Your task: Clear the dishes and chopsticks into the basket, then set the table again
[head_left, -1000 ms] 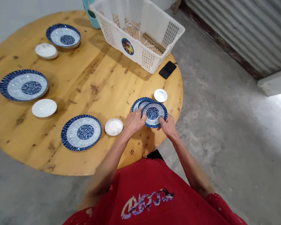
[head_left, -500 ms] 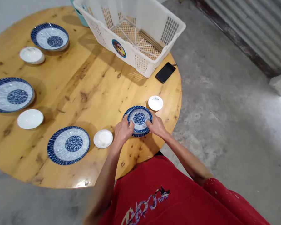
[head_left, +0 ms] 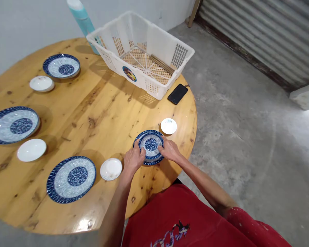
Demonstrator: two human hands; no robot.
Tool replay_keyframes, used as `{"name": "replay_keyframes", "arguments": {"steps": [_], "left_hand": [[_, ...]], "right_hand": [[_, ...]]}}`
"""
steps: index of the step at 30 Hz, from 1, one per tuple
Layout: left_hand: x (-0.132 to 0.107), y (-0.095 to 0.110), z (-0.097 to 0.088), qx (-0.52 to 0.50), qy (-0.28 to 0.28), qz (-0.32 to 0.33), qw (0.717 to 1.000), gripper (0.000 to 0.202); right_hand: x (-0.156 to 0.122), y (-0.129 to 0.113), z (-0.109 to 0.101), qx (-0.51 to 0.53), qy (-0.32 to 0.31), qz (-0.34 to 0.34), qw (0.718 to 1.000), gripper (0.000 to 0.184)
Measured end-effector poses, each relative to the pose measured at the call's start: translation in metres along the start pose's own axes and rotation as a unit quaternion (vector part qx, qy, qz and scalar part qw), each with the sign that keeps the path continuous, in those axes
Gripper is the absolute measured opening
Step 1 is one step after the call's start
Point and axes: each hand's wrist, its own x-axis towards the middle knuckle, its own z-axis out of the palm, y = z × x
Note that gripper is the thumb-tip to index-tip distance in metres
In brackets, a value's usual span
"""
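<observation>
Close to my body, a small blue-and-white plate (head_left: 151,144) lies on or just above a larger blue-rimmed plate (head_left: 151,162); whether they touch I cannot tell. My left hand (head_left: 134,157) grips the small plate's left edge, thumb on its rim. On the opposite edge, my right hand (head_left: 170,150) holds the same plate, also with the thumb on top. A small white bowl (head_left: 169,126) stands just beyond my right hand. To the left of my left hand sits another white bowl (head_left: 111,169), beside a blue-rimmed plate (head_left: 71,180).
A white plastic basket (head_left: 144,80) with brown sticks (head_left: 161,64) inside stands at the back, a turquoise bottle (head_left: 83,21) behind it. A black phone (head_left: 178,94) lies near the table's right edge. More blue-rimmed dishes (head_left: 62,66) and white bowls (head_left: 32,150) are on the left.
The view has tilted up, so everything sits lower and more of the bottle shows. Both hands keep their hold on the small plate, which shifts slightly over the larger one.
</observation>
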Motion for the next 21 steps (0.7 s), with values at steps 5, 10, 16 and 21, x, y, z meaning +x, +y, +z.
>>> {"name": "replay_keyframes", "arguments": {"steps": [5,10,16,21], "left_hand": [[-0.001,-0.001,0.000,0.017,-0.001,0.010,1.000,0.055],[0.001,-0.009,-0.002,-0.017,-0.009,0.013,1.000,0.061],[0.007,-0.013,0.014,-0.331,-0.077,-0.032,0.940,0.059],[0.000,-0.003,0.025,-0.481,-0.042,-0.062,0.873,0.056]], "right_hand": [[0.001,0.003,0.003,0.003,0.014,0.002,1.000,0.059],[0.003,0.008,0.007,0.064,0.028,-0.005,0.998,0.046],[0.002,0.005,0.024,0.404,-0.060,0.028,0.912,0.045],[-0.001,0.001,0.031,0.472,-0.033,0.025,0.881,0.049]]}}
